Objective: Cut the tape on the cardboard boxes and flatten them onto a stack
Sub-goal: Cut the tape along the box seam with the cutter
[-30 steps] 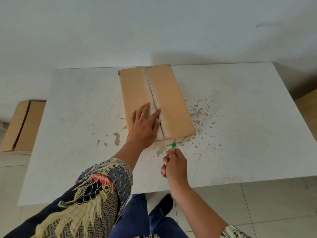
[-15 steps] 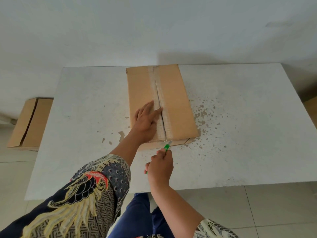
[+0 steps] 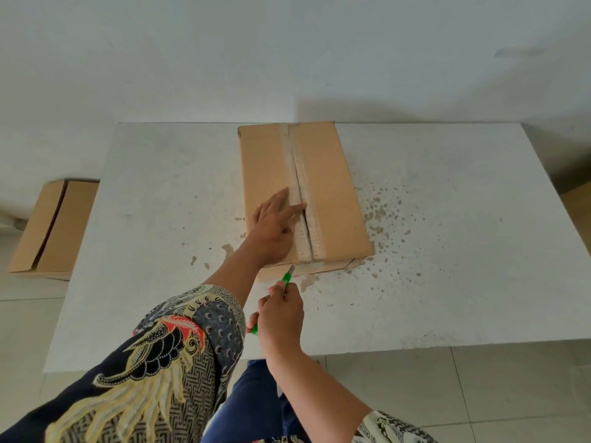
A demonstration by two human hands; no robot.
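Lying on the white bench (image 3: 447, 251), the taped cardboard box (image 3: 332, 193) sits toward its far edge. The left hand (image 3: 275, 225) presses flat on the box's near left flap, fingers straight, beside the split tape seam (image 3: 303, 206). The right hand (image 3: 281, 311) grips a green utility knife (image 3: 287, 278), blade tip at the box's near edge. Left of the box, a second cardboard box (image 3: 54, 228) sits on the floor.

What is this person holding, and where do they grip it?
The right hand grips a green cutter around its handle, blade end toward the cardboard box. The left hand holds nothing; it presses flat on the box.
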